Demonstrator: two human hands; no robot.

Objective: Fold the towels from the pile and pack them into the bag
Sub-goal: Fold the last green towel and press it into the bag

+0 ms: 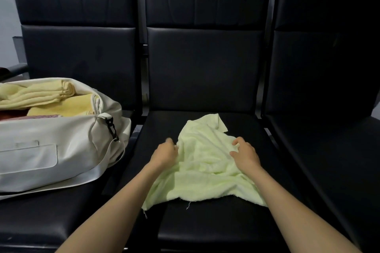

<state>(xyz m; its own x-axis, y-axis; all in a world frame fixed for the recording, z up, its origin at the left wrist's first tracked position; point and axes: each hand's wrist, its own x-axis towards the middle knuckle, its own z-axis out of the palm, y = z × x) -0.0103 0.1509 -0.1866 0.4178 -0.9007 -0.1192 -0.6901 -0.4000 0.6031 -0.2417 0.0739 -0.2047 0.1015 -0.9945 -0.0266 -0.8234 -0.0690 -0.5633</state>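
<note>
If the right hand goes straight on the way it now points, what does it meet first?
The right hand grips the light green towel; going forward and slightly left, it would first push into the towel's bunched far part, then probably the black backrest.

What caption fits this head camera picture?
Left hand and right hand grip a rumpled green towel on a black seat, white bag alongside.
</note>
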